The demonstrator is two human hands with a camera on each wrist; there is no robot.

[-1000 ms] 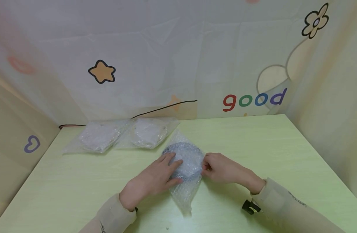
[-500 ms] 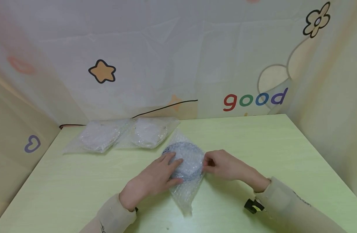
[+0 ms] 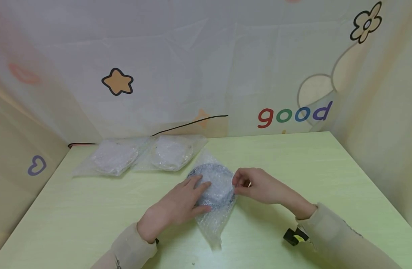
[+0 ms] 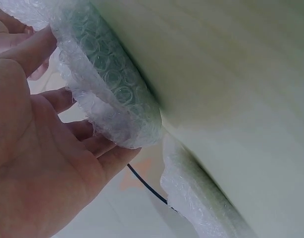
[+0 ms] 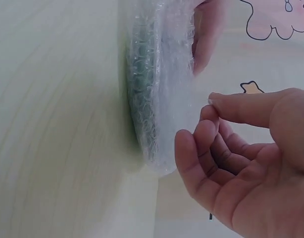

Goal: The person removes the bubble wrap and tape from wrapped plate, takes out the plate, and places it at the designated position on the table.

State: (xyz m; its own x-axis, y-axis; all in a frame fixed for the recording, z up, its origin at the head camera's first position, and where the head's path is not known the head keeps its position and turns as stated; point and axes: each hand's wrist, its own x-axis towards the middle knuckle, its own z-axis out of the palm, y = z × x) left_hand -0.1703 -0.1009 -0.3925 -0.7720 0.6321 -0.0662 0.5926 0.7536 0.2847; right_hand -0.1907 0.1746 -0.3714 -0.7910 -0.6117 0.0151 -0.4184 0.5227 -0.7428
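A round, flat, dark-rimmed object wrapped in bubble wrap (image 3: pixel 217 186) lies in the middle of the table in the head view. What the object is cannot be made out through the wrap. My left hand (image 3: pixel 179 203) rests on its left side with spread fingers (image 4: pixel 115 161). At the right edge, my right hand (image 3: pixel 259 186) has its thumb and curled fingers (image 5: pixel 204 136) brought together, pinching at the wrap's edge. Any thin film between those fingertips is too clear to see well. A loose tail of wrap points toward the person.
Two more bubble-wrapped flat items, one wrapped packet (image 3: pixel 115 157) and another wrapped packet (image 3: pixel 172 153), lie at the back left of the pale green table (image 3: pixel 310 160). A printed curtain (image 3: pixel 179 74) stands behind the table. A black clip (image 3: pixel 294 237) hangs by the right sleeve.
My right hand has moved slightly up and away from the person along the wrap's right edge, its fingers loosening a little. The left hand and the wrapped object stay put.
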